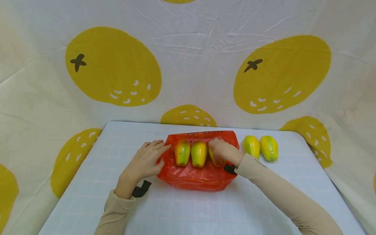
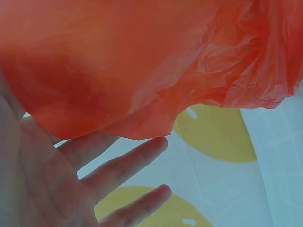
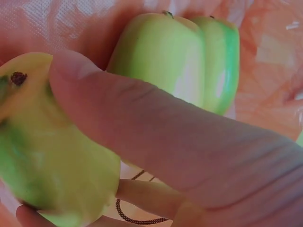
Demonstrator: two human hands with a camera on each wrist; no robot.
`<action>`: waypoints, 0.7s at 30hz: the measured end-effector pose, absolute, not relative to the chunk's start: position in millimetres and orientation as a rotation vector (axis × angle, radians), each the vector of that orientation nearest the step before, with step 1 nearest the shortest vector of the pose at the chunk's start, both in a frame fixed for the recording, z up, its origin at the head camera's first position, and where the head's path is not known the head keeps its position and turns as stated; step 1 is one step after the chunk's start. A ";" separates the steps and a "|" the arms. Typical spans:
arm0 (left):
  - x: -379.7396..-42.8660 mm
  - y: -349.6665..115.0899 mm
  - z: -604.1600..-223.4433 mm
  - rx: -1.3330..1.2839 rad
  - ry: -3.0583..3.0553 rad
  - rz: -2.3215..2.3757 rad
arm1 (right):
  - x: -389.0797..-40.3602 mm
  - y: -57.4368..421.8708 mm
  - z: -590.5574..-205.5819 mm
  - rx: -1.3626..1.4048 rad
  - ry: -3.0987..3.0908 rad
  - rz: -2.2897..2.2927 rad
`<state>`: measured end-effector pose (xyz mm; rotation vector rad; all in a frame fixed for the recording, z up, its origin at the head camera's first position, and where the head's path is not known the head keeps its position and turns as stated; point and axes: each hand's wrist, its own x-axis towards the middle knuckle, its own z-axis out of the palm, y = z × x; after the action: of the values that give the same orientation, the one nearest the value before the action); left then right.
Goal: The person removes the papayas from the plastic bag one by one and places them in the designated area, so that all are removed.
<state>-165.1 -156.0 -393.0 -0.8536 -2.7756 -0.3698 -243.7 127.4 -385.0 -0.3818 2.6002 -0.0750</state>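
Head view: right hand [image 1: 224, 151] gripped a papaya [image 3: 71, 156] at a red plastic bag [image 1: 194, 182]

The right hand's thumb lay along the yellow-green fruit, with fingers round its other side. The left hand [image 1: 147, 160] was spread, fingers fairly straight, at the bag's left edge; whether its thumb pinched the plastic could not be told. Two upright papayas, the left one [image 1: 182, 153] and the middle one [image 1: 199, 154], stood side by side against the red plastic, left of the gripped fruit.

The smooth skin could slip from the thumb, or the gripped fruit could knock its neighbour over. The thin bag might sag or slide if the left hand gave it little support.

Right of the bag, two more papayas [image 1: 268, 148] lay on the pale table [image 1: 188, 212], partly behind the right sleeve [image 1: 273, 186]. A fruit-printed cloth [image 1: 196, 65] hung behind.
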 end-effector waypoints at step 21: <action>-166.4 -155.0 -393.4 -0.860 -2.777 -0.343 | -237.3 126.9 -386.2 -0.410 2.658 -0.030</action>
<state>-166.4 -155.0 -393.4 -0.8602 -2.7773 -0.3432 -237.3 126.9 -386.2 -0.4095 2.6580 -0.0305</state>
